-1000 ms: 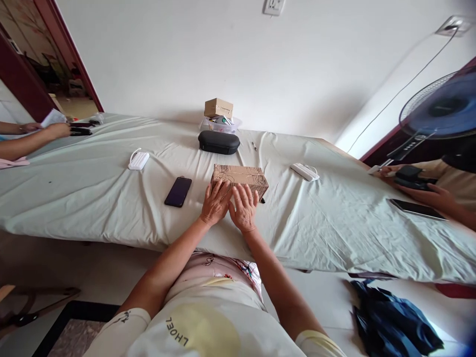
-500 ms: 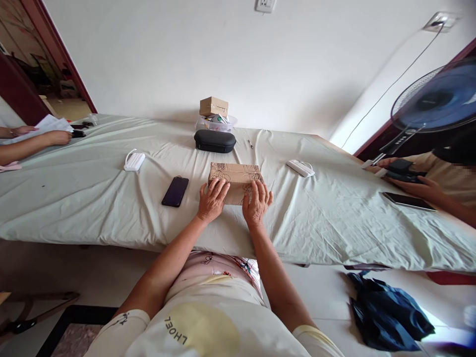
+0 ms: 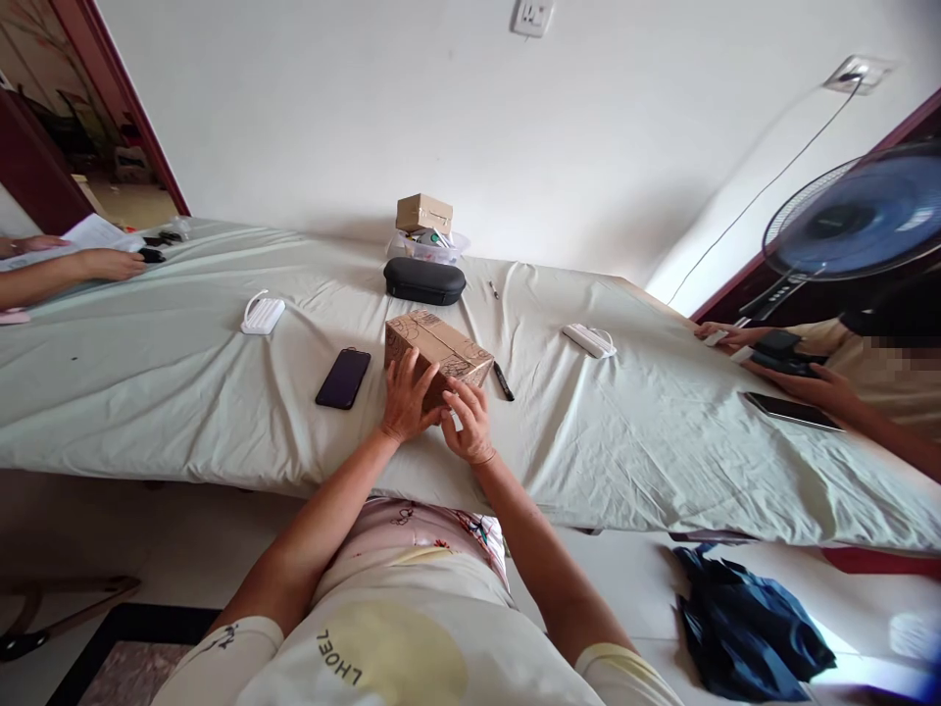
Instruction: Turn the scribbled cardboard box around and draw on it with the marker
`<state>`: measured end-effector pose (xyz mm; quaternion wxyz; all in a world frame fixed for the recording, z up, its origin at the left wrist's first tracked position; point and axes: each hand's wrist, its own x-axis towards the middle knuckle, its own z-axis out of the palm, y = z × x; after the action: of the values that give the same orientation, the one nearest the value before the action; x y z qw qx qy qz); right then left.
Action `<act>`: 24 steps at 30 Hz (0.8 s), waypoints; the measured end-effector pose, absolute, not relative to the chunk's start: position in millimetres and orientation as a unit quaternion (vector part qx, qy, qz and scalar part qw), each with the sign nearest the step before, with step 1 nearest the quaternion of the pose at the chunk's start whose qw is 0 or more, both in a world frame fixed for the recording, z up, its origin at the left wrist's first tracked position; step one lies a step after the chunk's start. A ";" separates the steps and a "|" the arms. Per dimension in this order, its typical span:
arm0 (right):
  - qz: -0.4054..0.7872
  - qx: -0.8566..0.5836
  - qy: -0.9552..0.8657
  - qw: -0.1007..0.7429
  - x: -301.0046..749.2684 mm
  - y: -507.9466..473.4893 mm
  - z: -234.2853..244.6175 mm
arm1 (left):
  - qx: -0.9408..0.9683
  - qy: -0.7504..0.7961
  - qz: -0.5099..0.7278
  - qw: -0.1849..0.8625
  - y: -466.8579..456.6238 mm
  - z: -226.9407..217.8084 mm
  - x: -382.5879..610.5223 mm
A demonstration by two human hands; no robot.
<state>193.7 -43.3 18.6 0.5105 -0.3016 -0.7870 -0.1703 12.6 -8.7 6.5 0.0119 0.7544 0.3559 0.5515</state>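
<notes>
Head view: cardboard box (image 3: 439, 351) at frame centre on sheeted table (image 3: 183, 392), long axis slanting upper left to lower right. Left hand (image 3: 403, 400) flat on near face, fingers spread. Right hand (image 3: 468, 424) curled at box's lower-right corner, grip unclear. Phone (image 3: 343, 378) left, marker (image 3: 503, 380) right.

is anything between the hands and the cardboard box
Nothing visible: the left hand lies on the cardboard box and the right hand touches its near corner. A pen and a phone lie beside it, not between.
</notes>
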 end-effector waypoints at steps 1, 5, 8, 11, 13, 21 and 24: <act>-0.157 -0.293 -0.798 0.502 191.7 -43.2 17.6 | 0.757 0.350 0.552 0.017 -9.1 5.3 14.6; -0.144 -0.337 -0.802 0.471 192.5 -42.0 15.6 | 0.757 0.348 0.552 0.034 -8.3 5.4 22.4; -0.143 -0.406 -0.785 0.445 197.0 -41.3 16.6 | 0.756 0.341 0.557 0.035 -6.8 8.3 25.1; -0.155 -0.458 -0.745 0.460 203.0 -39.5 18.8 | 0.755 0.345 0.556 0.042 -7.5 11.0 25.5; -0.175 -0.480 -0.712 0.482 208.4 -37.6 20.1 | 0.753 0.347 0.557 0.049 -9.1 11.7 24.9; -0.001 -0.530 -0.638 0.559 224.7 -26.8 13.2 | 0.738 0.315 0.597 0.011 -10.7 7.9 15.1; 0.086 -0.542 -0.653 0.521 223.6 -25.2 10.0 | 0.723 0.311 0.611 0.087 -8.7 6.0 12.7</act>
<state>223.6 -25.2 10.0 0.5212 -0.5422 -0.6534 0.0860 12.7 -8.7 6.0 0.0867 0.7229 0.3106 0.6111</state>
